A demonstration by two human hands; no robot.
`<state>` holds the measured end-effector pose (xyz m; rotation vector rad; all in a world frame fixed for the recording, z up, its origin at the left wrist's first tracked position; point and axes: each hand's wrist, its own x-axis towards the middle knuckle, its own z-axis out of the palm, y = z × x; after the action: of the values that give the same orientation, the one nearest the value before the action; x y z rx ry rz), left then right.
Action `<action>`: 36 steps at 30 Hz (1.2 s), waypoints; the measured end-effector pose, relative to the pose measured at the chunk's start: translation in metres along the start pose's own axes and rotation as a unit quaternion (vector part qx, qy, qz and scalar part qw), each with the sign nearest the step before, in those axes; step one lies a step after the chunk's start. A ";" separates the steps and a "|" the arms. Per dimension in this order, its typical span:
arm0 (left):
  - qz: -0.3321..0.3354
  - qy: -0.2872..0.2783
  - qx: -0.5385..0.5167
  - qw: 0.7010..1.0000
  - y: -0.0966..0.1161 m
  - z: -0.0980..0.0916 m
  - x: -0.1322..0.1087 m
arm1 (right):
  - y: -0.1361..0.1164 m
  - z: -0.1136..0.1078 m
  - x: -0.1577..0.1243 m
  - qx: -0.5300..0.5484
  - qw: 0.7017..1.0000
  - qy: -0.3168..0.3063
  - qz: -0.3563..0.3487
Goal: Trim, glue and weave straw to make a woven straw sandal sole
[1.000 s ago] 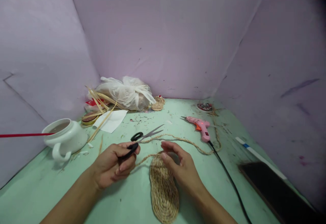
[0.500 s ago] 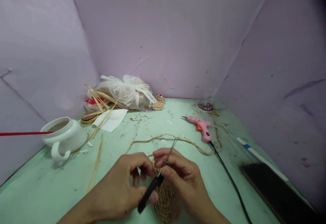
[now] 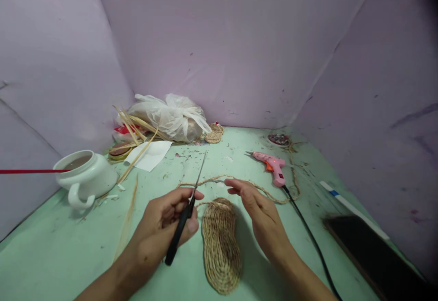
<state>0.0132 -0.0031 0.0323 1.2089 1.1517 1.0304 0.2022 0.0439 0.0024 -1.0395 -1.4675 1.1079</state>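
Observation:
My left hand [image 3: 164, 228] is closed round a black-handled tool [image 3: 181, 230], whose thin metal blades point up and away; it looks like scissors. Between my hands a woven, sole-shaped straw piece [image 3: 221, 248] lies on the green table [image 3: 85, 246]. My right hand [image 3: 256, 214] is just to the right of it, fingers stretched out and nothing in them. A braided straw cord [image 3: 217, 180] runs from near the piece's top end, passes behind my hands and curves to the right.
A pink glue gun [image 3: 272, 166] with a black cable lies right of centre. At the right edge is a dark flat slab [image 3: 369, 250] beside a white strip [image 3: 352, 209]. A white pot [image 3: 99, 175] stands left; a plastic bag [image 3: 174, 118] and straw strips [image 3: 137, 132] lie behind.
My hands have moved apart. The black-handled tool has gone left with my left hand, away from the woven piece. My right hand has let go and opened, and the woven piece now shows fully.

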 end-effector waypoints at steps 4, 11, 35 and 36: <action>-0.043 0.012 0.011 0.999 -0.005 0.006 0.002 | 0.012 0.001 0.005 -0.055 0.994 -0.082 0.043; 0.010 0.035 0.164 0.986 -0.025 0.008 0.011 | 0.015 0.016 -0.001 -0.003 0.990 -0.094 0.106; 0.132 0.028 0.637 0.759 -0.039 0.016 0.012 | 0.006 0.020 -0.004 0.029 0.994 -0.019 0.102; 0.134 0.029 0.638 0.758 -0.039 0.016 0.012 | 0.006 0.020 -0.004 0.022 0.995 -0.021 0.096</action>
<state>0.0305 0.0024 -0.0079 2.4649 1.8445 0.3368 0.1835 0.0383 -0.0061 -1.1520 -1.3908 1.2990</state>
